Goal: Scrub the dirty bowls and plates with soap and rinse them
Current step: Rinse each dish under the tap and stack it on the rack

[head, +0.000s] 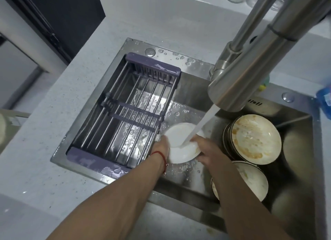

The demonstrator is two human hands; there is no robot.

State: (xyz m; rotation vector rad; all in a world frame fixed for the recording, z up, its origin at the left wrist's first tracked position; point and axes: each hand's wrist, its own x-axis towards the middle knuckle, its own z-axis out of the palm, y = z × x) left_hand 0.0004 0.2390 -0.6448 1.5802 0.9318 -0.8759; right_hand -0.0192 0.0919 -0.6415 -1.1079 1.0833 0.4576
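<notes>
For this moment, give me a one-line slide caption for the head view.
Both hands hold a white plate under the running faucet; dirty plates wait beside it.

Two hands, the left hand and the right hand, at centre frame. One white plate between them. Two stacks of dirty plates at right: an upper stack and a lower stack. One faucet, one drying rack, one sink.

Left hand fingers hidden behind bowl.
</notes>
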